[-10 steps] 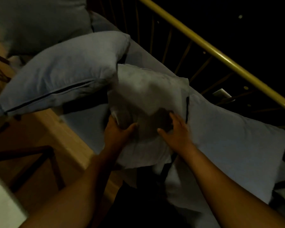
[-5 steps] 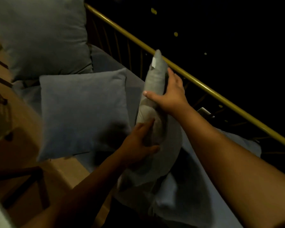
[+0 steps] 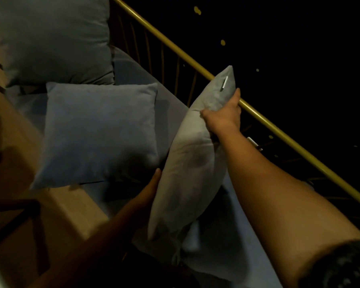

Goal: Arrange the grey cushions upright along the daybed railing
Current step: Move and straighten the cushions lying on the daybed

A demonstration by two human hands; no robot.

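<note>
While the head view is dim, the main items read clearly.

Head view, held cushion: pale grey fabric cushion point(image 3: 192, 163), seen edge-on, standing on end on the grey daybed mattress point(image 3: 133, 71), its top corner level with the brass-coloured metal railing point(image 3: 175, 47).

Right hand point(image 3: 222, 117): closed around the upper edge of the held cushion, thumb on the near face, fingers wrapped behind.

Left hand point(image 3: 152, 188): flat and open, palm pressed against the cushion's lower left face; no grip visible.

Second cushion: blue-grey square fabric cushion point(image 3: 100, 132), left of the held one, propped at a tilt, just beside it.

Third cushion: darker grey square cushion point(image 3: 50, 38), upright at the far end of the daybed, behind the second.

Frame: light wooden daybed edge point(image 3: 56, 194) along the left.
</note>
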